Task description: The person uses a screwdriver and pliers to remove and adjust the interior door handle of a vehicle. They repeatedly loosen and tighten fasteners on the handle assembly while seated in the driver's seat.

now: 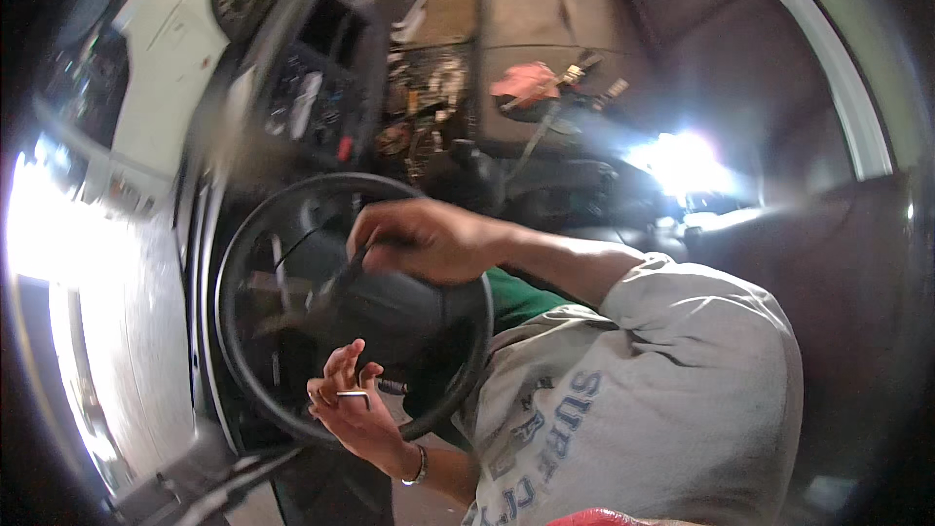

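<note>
A black steering wheel point(230, 331) stands in front of me, with both my hands over it. My right hand point(429, 239) is closed above the upper part of the wheel. A dark, slim thing sticks out from its fingers, too blurred to name. My left hand point(358, 421), with a bracelet on the wrist, is turned palm up near the wheel's lower rim. Across its partly curled fingers lies a small L-shaped hex key point(353, 394). Beside that hand shows a short dark rod-like piece point(392, 387); I cannot tell whether the hand touches it.
A grey seat point(526, 15) at the top holds a pinkish-red cloth-like item point(526, 83) and some tools or cable. Mixed small parts point(429, 102) fill the space beside it. A bright lamp point(687, 166) glares on the right. An open dashboard tray point(317, 102) holds loose items.
</note>
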A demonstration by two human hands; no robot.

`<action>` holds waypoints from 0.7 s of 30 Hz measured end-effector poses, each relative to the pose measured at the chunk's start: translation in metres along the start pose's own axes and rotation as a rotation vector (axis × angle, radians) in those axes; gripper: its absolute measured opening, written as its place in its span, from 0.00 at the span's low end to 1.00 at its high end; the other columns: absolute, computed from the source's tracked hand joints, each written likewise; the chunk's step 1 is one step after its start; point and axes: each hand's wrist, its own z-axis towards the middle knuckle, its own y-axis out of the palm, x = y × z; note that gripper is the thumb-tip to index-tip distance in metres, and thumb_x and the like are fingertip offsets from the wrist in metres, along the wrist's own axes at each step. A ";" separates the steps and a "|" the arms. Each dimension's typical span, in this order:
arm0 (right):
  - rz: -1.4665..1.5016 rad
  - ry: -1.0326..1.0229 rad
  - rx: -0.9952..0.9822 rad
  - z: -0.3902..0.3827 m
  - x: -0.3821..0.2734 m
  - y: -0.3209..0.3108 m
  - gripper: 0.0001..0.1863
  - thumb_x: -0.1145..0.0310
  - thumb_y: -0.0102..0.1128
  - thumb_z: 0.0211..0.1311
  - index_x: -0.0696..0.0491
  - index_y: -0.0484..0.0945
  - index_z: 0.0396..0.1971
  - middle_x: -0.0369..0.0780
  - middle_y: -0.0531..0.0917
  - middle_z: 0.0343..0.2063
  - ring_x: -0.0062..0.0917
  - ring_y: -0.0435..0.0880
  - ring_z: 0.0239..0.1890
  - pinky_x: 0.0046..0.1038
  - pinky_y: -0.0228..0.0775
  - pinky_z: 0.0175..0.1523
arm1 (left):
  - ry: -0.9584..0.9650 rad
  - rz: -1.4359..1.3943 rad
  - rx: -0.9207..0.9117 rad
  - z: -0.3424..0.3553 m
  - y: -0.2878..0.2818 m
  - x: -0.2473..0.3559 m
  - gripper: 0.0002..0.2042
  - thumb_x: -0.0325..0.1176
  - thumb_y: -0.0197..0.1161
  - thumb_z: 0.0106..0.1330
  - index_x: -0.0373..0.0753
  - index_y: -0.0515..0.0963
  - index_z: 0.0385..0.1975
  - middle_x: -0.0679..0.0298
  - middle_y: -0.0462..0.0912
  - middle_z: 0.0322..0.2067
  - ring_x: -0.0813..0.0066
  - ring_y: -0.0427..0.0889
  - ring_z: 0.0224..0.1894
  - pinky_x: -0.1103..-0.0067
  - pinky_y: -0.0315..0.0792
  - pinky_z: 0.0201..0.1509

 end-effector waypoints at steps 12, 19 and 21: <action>0.455 -0.019 -0.039 -0.074 0.051 0.039 0.27 0.60 0.62 0.72 0.59 0.61 0.59 0.42 0.78 0.51 0.24 0.73 0.58 0.32 0.67 0.63 | -0.026 0.787 -0.025 0.013 0.071 -0.028 0.09 0.30 0.56 0.78 0.34 0.65 0.47 0.62 0.78 0.44 0.78 0.77 0.46 0.81 0.69 0.54; 0.397 -0.007 0.309 -0.068 0.057 0.012 0.24 0.61 0.75 0.60 0.57 0.74 0.49 0.37 0.82 0.45 0.20 0.77 0.51 0.31 0.70 0.61 | 0.060 0.780 -0.183 0.025 0.109 -0.031 0.09 0.29 0.54 0.77 0.34 0.61 0.46 0.46 0.73 0.59 0.60 0.78 0.59 0.69 0.73 0.62; 0.279 0.010 0.401 -0.068 0.059 -0.016 0.21 0.64 0.76 0.59 0.56 0.75 0.45 0.35 0.82 0.42 0.17 0.78 0.47 0.29 0.72 0.57 | 0.030 0.756 -0.170 0.031 0.083 -0.029 0.10 0.30 0.54 0.77 0.35 0.59 0.46 0.43 0.71 0.62 0.54 0.78 0.59 0.67 0.77 0.59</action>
